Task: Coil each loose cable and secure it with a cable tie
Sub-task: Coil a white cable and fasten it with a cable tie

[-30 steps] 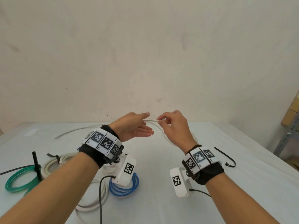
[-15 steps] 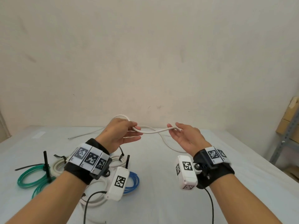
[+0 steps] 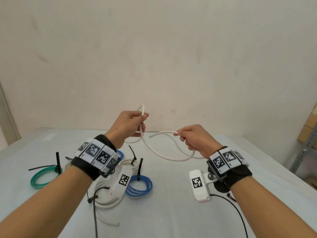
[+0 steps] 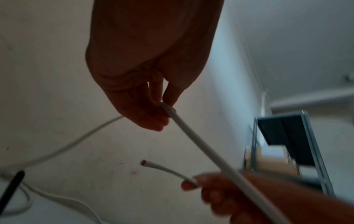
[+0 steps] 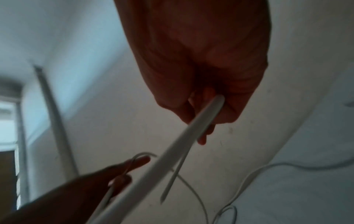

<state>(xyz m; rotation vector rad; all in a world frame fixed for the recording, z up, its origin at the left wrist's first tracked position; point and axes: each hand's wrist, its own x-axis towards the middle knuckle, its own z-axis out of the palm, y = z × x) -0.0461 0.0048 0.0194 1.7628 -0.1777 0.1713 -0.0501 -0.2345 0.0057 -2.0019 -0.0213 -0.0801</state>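
Observation:
A loose white cable (image 3: 171,158) runs between both hands above the white table (image 3: 171,212). My left hand (image 3: 143,117) is raised and pinches the cable, with a small loop (image 3: 142,108) standing above its fingers. My right hand (image 3: 180,136) grips the cable lower to the right, and the cut end (image 3: 150,137) pokes out to its left. A slack bight hangs between the hands, and the remainder trails on the table behind. In the left wrist view, my left hand (image 4: 164,109) pinches the cable (image 4: 201,148). In the right wrist view, my right hand (image 5: 208,109) wraps the cable (image 5: 172,151).
Tied coils lie at the near left: a green coil (image 3: 42,176), a blue coil (image 3: 139,186), a white coil (image 3: 106,198), each with black cable ties (image 3: 57,162) sticking up. Metal shelving (image 3: 305,150) with cardboard boxes (image 3: 310,127) stands at the right edge.
The hands have drawn apart. My left hand rose with a small loop of cable; my right hand, open half a second ago, now grips the cable near its end.

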